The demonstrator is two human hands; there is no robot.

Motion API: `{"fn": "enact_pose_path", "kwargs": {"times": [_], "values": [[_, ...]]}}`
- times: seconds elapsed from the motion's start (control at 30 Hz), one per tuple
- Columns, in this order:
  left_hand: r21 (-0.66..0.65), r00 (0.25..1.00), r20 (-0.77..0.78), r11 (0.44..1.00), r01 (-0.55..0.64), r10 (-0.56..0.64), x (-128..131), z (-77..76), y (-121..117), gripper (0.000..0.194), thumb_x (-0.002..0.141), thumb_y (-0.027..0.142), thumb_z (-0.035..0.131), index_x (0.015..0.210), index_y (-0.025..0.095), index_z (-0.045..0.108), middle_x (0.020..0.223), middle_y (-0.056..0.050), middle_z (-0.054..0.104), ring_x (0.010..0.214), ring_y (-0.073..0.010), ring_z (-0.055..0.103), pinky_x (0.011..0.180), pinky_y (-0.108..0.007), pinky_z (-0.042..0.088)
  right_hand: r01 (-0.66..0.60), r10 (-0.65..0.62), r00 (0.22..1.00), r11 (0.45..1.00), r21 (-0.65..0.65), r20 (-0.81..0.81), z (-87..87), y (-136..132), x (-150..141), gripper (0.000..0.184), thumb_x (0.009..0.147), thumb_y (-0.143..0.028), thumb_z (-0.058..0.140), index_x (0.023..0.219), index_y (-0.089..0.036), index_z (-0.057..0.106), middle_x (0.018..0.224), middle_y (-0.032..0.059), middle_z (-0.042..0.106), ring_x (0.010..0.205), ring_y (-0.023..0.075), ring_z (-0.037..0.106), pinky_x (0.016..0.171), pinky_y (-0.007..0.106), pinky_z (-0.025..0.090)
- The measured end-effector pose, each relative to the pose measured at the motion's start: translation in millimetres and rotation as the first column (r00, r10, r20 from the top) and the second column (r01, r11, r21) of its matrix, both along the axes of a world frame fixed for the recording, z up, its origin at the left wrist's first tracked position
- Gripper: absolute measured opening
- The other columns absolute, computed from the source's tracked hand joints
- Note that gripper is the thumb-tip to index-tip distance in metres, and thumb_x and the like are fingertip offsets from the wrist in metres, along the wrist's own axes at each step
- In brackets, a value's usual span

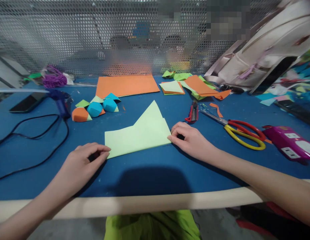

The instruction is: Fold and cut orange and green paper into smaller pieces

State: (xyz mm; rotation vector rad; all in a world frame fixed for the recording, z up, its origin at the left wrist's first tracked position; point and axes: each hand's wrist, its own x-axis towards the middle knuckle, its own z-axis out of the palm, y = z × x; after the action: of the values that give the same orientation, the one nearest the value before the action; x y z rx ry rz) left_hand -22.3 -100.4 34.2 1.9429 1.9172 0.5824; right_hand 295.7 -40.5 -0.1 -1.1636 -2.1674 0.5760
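A pale green sheet of paper, folded with a pointed flap standing out at its far edge, lies on the blue table in front of me. My left hand pinches its near left corner between thumb and fingertips. At the right end, my right hand pinches the other near corner, its fingers curled. Just beyond my right hand is a red box cutter. Scissors with red and yellow handles lie to the right of it.
Folded paper pieces and an orange sheet lie behind the green paper. A blue glue gun with a black cord is at left. A purple power strip and a pale backpack are at right. A perforated metal screen borders the back.
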Motion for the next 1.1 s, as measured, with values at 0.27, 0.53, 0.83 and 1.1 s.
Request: {"fn": "enact_pose_path", "kwargs": {"times": [0.27,0.53,0.83,1.1], "values": [[-0.019,1.0,-0.004,1.0,0.005,-0.006,3.2,6.7,-0.3,0.03,0.075,0.05,0.053,0.077,0.026,0.071,0.083,-0.003,0.074,0.079,-0.0253,0.065,0.078,-0.037,0.045,0.004,-0.004,1.0,1.0,-0.005,0.022,1.3,0.0,-0.3,0.027,0.089,-0.026,0.054,0.064,-0.022,0.044,0.079,0.0038,0.059,0.078,0.0188,0.055,0.076,0.037,0.044],[0.021,0.998,-0.006,0.998,0.065,-0.065,-2.3,-4.2,-1.5,0.027,0.08,0.044,0.052,0.08,0.026,0.071,0.084,-0.003,0.074,0.081,-0.0235,0.065,0.078,-0.035,0.043,-0.01,0.01,1.0,0.999,0.03,0.016,-1.9,-1.8,1.2,0.026,0.09,-0.029,0.054,0.066,-0.023,0.045,0.079,0.0037,0.059,0.078,0.0193,0.055,0.075,0.037,0.043],[0.018,0.994,0.008,0.994,0.11,-0.11,-1.0,-4.1,-1.3,0.023,0.084,0.032,0.051,0.081,0.022,0.071,0.081,-0.001,0.073,0.079,-0.0185,0.063,0.078,-0.033,0.041,-0.007,0.002,0.998,0.997,0.077,0.061,-6.3,-1.5,1.3,0.027,0.091,-0.035,0.053,0.067,-0.024,0.047,0.077,0.0033,0.059,0.074,0.0197,0.056,0.069,0.036,0.041],[-0.007,0.987,0.119,0.993,0.114,-0.112,-5.5,-6.1,0.8,0.016,0.082,0.025,0.057,0.08,0.019,0.071,0.077,0.0,0.071,0.072,-0.0145,0.061,0.072,-0.028,0.044,-0.004,-0.008,0.995,0.993,0.118,0.103,-12.4,-1.4,5.0,0.028,0.092,-0.038,0.053,0.069,-0.023,0.05,0.081,0.004,0.061,0.075,0.0188,0.057,0.07,0.033,0.042]]}}
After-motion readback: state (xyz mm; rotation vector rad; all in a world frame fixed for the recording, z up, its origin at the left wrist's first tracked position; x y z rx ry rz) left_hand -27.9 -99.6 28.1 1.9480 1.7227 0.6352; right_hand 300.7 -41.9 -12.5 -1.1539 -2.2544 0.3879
